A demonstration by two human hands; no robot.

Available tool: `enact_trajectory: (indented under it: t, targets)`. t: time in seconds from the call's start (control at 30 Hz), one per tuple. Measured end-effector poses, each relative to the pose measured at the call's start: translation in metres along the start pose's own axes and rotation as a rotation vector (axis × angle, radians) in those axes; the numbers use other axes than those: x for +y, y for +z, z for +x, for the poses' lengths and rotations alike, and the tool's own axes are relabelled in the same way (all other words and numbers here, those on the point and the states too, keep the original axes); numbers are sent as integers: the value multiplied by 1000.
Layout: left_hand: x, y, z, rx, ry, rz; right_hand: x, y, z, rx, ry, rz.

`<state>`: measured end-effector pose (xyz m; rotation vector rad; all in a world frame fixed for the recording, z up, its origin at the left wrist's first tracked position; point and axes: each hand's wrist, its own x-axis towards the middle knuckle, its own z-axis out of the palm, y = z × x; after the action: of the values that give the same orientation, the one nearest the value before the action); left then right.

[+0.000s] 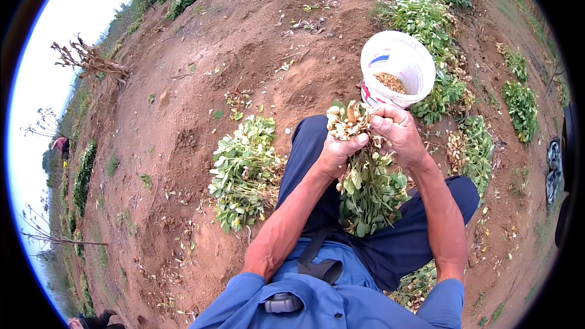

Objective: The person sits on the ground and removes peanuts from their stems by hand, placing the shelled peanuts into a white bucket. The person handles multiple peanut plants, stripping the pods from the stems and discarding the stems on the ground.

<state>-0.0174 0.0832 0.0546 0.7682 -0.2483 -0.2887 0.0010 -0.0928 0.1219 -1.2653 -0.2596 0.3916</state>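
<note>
My left hand (340, 153) grips a bunch of peanut plants just below the roots. Pale pods (348, 121) crowd together above its thumb, and the leafy stems (372, 192) hang down between my legs. At the right side of the cluster, my right hand (397, 130) pinches pods with bent thumb and fingers; exactly what lies inside its grip is partly hidden. Just beyond my hands stands a white plastic bucket (420, 73), tilted in view, with picked peanuts (390, 82) at its bottom.
Pulled peanut plants (244, 171) lie on the soil by my left knee. A long row of plants (427, 13) stretches beyond the bucket, and another bunch with pods (475, 151) lies at right. Dry stalks (98, 64) stand far left. Another person (61, 145) bends in the distance.
</note>
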Motion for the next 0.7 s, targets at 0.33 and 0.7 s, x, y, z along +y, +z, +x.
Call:
enact_trajectory:
  t: [0.33,0.7]
  targets:
    - [25,-49,-2,83,-42,-368,26,23,51,-214,16,653]
    - [21,-25,13,258,52,-76,-22,-27,101,391,-290,221]
